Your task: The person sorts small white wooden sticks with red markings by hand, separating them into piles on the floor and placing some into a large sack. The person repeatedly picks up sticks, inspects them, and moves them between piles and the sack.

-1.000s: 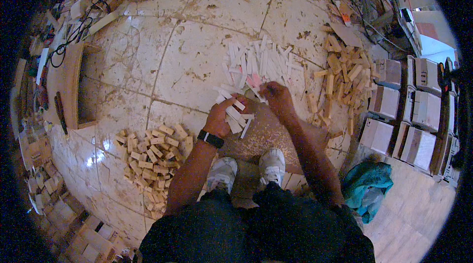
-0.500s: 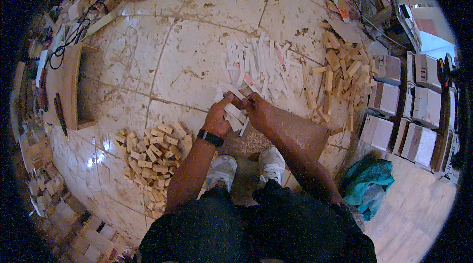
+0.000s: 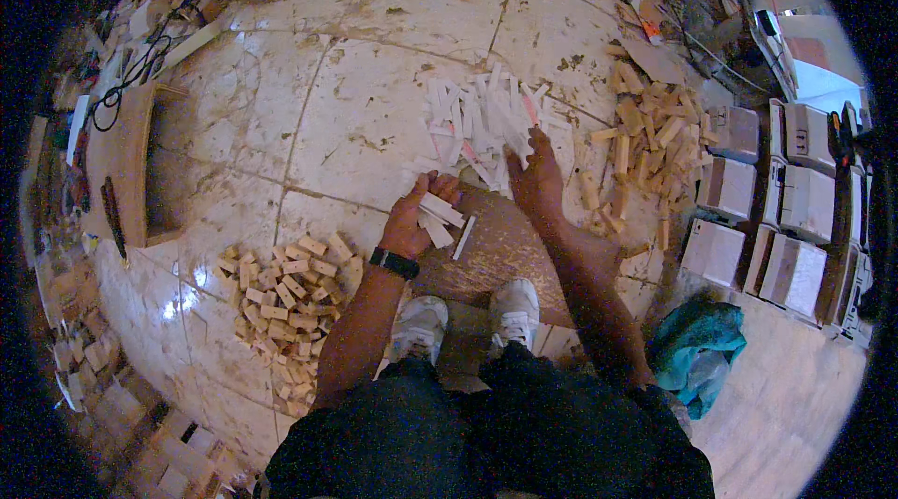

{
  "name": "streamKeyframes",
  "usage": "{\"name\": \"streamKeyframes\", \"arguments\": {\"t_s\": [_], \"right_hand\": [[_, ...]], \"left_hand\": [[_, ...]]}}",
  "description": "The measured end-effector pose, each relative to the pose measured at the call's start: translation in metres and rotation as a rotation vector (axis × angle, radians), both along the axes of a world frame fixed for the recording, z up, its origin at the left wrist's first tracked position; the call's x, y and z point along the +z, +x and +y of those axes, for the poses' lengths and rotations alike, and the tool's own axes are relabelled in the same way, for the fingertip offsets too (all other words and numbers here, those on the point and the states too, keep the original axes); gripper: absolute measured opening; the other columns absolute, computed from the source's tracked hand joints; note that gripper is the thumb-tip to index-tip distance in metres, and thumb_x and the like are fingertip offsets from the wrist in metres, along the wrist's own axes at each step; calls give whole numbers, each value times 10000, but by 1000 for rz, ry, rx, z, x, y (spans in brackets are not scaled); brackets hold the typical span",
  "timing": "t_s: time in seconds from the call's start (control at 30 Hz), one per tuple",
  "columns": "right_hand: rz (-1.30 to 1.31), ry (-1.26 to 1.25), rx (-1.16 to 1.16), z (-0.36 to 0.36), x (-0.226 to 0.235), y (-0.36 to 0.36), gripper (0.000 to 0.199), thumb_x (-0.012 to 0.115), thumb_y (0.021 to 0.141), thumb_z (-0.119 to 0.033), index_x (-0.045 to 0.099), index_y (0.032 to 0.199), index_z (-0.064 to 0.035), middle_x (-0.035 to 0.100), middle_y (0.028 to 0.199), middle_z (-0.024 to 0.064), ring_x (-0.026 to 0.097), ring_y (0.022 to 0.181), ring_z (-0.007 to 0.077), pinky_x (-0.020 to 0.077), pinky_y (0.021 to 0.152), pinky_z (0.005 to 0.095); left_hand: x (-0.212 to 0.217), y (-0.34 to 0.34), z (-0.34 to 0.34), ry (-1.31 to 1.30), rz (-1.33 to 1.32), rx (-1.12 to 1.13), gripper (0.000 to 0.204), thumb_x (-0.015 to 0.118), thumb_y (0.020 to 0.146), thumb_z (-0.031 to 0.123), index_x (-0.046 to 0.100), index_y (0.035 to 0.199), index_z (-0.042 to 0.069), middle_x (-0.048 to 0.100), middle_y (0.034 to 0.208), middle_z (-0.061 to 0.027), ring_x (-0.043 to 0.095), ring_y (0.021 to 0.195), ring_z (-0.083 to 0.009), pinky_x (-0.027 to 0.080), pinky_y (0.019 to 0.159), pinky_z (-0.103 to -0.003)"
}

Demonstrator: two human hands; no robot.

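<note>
My left hand (image 3: 410,223), with a dark watch on its wrist, is closed around a few flat white strips (image 3: 440,209). They fan out from its fingers above a brown, speckled board (image 3: 510,251) on the floor. One more narrow white strip (image 3: 465,237) shows just right of them; whether it touches the hand I cannot tell. My right hand (image 3: 538,179) is apart from the left, fingers spread, at the near right edge of a loose pile of white strips (image 3: 477,120). Nothing shows in its grip. A few strips in the pile have red parts.
Small wooden blocks (image 3: 290,298) lie heaped at left, longer wood pieces (image 3: 650,134) at right. A wooden box (image 3: 122,162) stands far left. Stacked pale box-shaped units (image 3: 795,190) line the right side, near a green bag (image 3: 697,349). My shoes (image 3: 514,310) are by the board.
My right hand has parted from my left and moved right and away, its fingers opening beside the strip pile. My left hand stays nearly in place with its strips.
</note>
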State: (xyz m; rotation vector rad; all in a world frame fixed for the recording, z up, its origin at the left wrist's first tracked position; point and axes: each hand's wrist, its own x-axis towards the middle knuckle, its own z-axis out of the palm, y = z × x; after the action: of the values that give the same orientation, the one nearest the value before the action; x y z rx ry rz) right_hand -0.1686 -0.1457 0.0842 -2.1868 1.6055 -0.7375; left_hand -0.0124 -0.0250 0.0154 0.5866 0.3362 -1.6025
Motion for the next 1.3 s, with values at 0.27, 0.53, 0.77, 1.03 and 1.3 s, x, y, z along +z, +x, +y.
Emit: {"name": "streamKeyframes", "arguments": {"t_s": [0.27,0.53,0.77,1.03,1.3], "right_hand": [[-170,804,408,55,16,16,296,576,863,-179,556,1074,27,632,933,208,627,830,324,493,716,365],[12,526,271,40,-20,-3,352,580,847,-332,594,984,-8,640,811,189,620,745,336,469,681,407],[-24,274,-19,0,-2,2,371,596,824,-320,561,1033,-16,635,898,185,614,870,341,476,762,420],[52,867,374,44,21,10,294,544,885,-264,593,1097,-66,644,870,194,643,716,310,496,634,404],[51,816,430,48,34,9,377,554,875,-287,548,1163,-45,632,919,222,632,784,354,500,708,412]], "left_hand": [[19,-6,5,-93,-521,-269,337,539,907,277,512,1140,35,586,1083,-76,563,999,-186,479,837,-332],[27,-7,3,-12,-127,-125,322,588,873,190,507,1133,18,585,1028,-72,568,947,-208,485,831,-354],[27,-3,1,-33,-303,-154,382,567,886,195,472,1203,5,571,1099,-93,546,1012,-231,457,886,-371],[31,-3,1,-8,-271,-166,381,514,917,237,449,1222,18,581,1094,-99,559,1008,-232,455,900,-391],[26,-2,0,130,-145,-199,334,545,902,231,482,1162,32,594,1073,-103,575,977,-222,504,811,-373]]}}
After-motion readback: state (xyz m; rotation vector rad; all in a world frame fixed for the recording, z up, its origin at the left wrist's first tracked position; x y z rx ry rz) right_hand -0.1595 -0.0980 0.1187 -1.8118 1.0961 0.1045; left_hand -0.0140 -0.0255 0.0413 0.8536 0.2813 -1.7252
